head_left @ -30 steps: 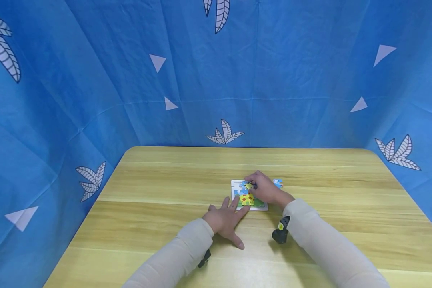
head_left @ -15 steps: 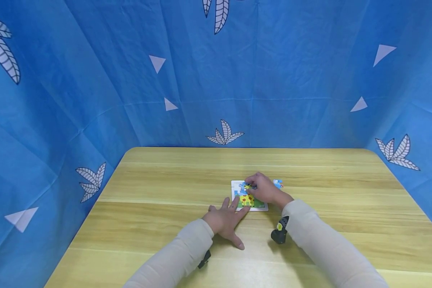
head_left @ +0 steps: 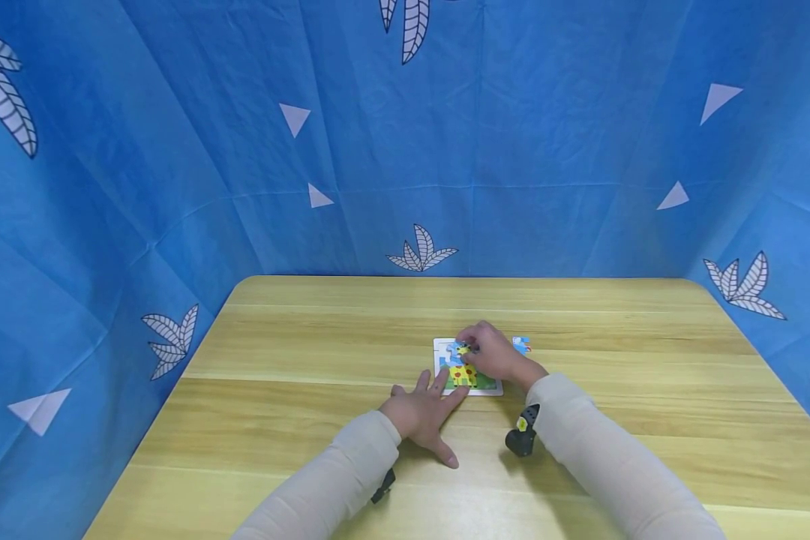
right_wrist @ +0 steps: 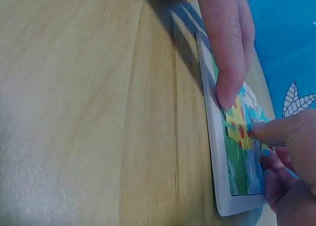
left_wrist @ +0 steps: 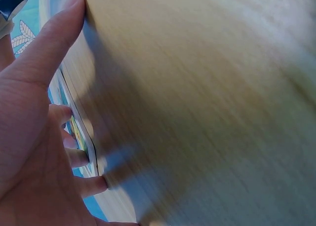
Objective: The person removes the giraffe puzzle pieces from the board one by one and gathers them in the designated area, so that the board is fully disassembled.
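A small jigsaw puzzle in a white-rimmed tray (head_left: 489, 392) lies on the table and shows a giraffe on green grass. My left hand (head_left: 421, 415) has its fingers spread, with fingertips on the tray's near left part and thumb out over the table. My right hand (head_left: 496, 354) pinches a jigsaw piece (head_left: 462, 349) with the giraffe's head, low over the upper part of the tray. In the right wrist view, the right thumb (right_wrist: 271, 132) presses near the giraffe's spotted body (right_wrist: 240, 129). The right fingers partly hide the held piece.
Just right of the tray lies a loose blue jigsaw piece (head_left: 521, 344). The wooden table (head_left: 310, 337) ends at a far edge, where a blue curtain (head_left: 547, 150) with leaf prints hangs behind it and along both sides.
The right hand has shifted slightly, and the giraffe-head piece has moved a little leftward and turned in the tray's upper part. The left hand has stayed in place.
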The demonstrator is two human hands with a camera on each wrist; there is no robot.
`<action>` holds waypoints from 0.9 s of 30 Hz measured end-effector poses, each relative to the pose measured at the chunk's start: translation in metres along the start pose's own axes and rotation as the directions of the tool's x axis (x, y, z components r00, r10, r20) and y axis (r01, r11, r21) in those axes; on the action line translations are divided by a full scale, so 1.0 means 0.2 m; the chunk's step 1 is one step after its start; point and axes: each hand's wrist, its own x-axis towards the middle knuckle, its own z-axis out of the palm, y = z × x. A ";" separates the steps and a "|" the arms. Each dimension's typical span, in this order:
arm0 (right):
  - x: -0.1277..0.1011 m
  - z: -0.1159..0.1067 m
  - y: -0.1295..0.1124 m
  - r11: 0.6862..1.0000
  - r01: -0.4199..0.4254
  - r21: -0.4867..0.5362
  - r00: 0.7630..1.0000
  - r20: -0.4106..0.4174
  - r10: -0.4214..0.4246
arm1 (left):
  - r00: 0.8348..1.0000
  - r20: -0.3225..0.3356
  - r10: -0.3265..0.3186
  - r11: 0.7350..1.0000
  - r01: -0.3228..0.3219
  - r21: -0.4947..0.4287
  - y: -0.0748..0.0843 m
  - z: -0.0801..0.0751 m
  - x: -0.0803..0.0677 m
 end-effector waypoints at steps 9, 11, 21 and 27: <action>0.00 0.00 0.02 0.998 -0.025 0.054 1.000 -0.010 0.025 | 1.000 0.004 0.000 1.000 0.000 -0.013 0.00 0.01 0.00; 0.00 -0.01 0.03 0.996 -0.040 0.079 0.999 -0.013 0.041 | 1.000 0.004 -0.001 1.000 0.001 -0.014 0.00 0.01 0.00; -0.05 -0.09 0.10 0.991 -0.070 0.117 0.994 -0.071 0.079 | 1.000 0.001 -0.003 1.000 0.003 -0.028 0.00 0.00 0.01; -0.09 -0.15 0.17 0.988 -0.065 0.140 0.991 -0.110 0.080 | 1.000 0.001 -0.004 1.000 0.004 -0.030 0.00 0.00 0.00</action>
